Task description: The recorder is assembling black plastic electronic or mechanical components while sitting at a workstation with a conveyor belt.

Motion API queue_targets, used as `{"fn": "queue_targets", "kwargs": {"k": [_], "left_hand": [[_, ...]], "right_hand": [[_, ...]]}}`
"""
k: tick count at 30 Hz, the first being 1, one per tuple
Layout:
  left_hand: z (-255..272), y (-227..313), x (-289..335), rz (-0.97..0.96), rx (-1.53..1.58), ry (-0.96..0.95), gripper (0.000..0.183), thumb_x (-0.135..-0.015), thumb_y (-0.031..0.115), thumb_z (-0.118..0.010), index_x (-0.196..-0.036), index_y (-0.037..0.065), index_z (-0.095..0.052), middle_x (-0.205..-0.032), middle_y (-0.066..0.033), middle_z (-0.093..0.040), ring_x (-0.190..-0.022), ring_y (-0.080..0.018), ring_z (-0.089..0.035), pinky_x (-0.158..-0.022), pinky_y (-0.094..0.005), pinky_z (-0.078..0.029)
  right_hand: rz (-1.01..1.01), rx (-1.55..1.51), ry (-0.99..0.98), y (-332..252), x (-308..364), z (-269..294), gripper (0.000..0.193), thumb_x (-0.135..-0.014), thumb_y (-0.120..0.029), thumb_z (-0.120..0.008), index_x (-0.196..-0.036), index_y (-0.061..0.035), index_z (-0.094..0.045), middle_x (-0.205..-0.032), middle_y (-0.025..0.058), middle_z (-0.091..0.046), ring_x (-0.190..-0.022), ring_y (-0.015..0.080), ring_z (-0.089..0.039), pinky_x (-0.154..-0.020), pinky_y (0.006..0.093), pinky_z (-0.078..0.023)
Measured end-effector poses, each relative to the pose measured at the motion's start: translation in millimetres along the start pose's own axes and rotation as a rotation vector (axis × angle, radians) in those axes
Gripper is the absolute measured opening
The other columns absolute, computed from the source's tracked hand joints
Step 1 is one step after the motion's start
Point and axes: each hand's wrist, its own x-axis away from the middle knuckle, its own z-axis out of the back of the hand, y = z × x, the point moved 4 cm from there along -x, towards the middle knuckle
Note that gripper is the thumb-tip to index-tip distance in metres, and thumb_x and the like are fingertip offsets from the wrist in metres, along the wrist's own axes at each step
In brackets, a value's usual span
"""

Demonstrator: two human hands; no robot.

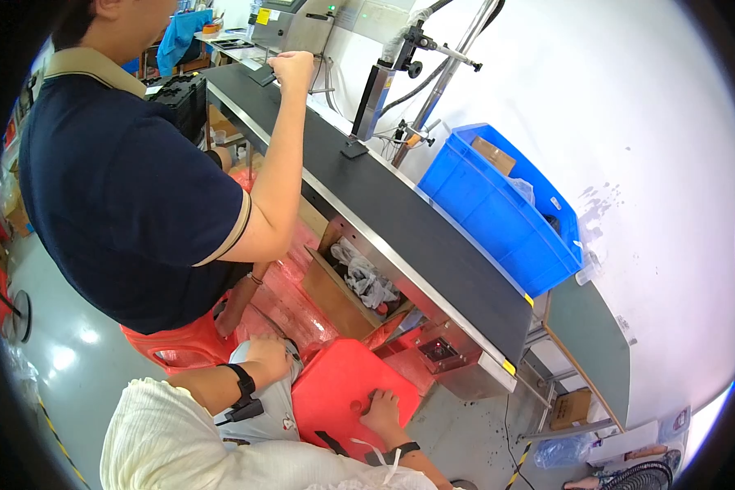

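Note:
My right hand [381, 415] rests on the seat of a red plastic stool [327, 392], its fingers bent down and seeming to grip the seat. My left hand [268, 356] lies over a leg in light-coloured trousers [273, 400], back of the hand up; its fingertips are hidden. A black strap with a small dark device [245, 404] is around my left wrist, and another black band [404, 450] circles my right wrist. Beyond the stool runs a dark conveyor belt [433, 229].
At the left a co-worker in a dark shirt [131, 188] sits on another red stool [184, 339], one hand [294, 69] raised over the belt. Small black pieces [354, 150] lie on it. A blue crate [490, 204] stands behind; an open carton [343, 298] sits below.

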Motion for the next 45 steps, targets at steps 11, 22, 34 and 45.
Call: {"fn": "queue_targets", "kwargs": {"k": [11, 22, 34, 45], "left_hand": [[2.9, 1.3, 0.8, -0.002, 0.015, -0.005, 0.042, -0.086, 0.035, -0.053, -0.107, 0.002, -0.067, -0.114, -0.0173, -0.065, -0.111, -0.0326, -0.058, -0.092, -0.0496, -0.042], [-0.8, -0.7, -1.7, -0.018, 0.038, 0.053, 0.041, -0.087, 0.037, -0.056, -0.101, 0.001, -0.069, -0.109, -0.0175, -0.066, -0.107, -0.0323, -0.060, -0.095, -0.0508, -0.040], [-11.6, -3.1, -7.3, -0.007, 0.006, 0.009, 0.048, -0.087, 0.041, -0.057, -0.110, -0.001, -0.067, -0.115, -0.0200, -0.063, -0.114, -0.0352, -0.056, -0.097, -0.0499, -0.040], [-14.1, -0.3, -12.2, 0.006, -0.029, -0.062, 0.048, -0.088, 0.040, -0.056, -0.110, -0.002, -0.066, -0.118, -0.0208, -0.062, -0.115, -0.0360, -0.056, -0.101, -0.0520, -0.038]], "right_hand": [[0.016, -0.064, 0.112, 11.9, 6.8, -2.4, 0.078, -0.061, -0.027, -0.079, -0.126, 0.0021, -0.048, -0.119, 0.0220, -0.050, -0.112, 0.0415, -0.050, -0.093, 0.0483, -0.048], [0.273, -0.609, -0.422, -8.3, -0.9, 50.2, 0.087, -0.058, -0.021, -0.084, -0.135, -0.0008, -0.048, -0.127, 0.0181, -0.052, -0.112, 0.0301, -0.056, -0.096, 0.0378, -0.047], [0.518, -0.209, 0.586, -30.3, -10.6, 436.1, 0.081, -0.057, -0.019, -0.078, -0.129, 0.0031, -0.048, -0.112, 0.0160, -0.051, -0.108, 0.0328, -0.052, -0.094, 0.0374, -0.046], [0.214, -0.014, 0.551, 10.3, -155.0, 429.3, 0.084, -0.057, -0.027, -0.076, -0.129, 0.0074, -0.051, -0.118, 0.0255, -0.054, -0.112, 0.0405, -0.052, -0.099, 0.0422, -0.046]]}}
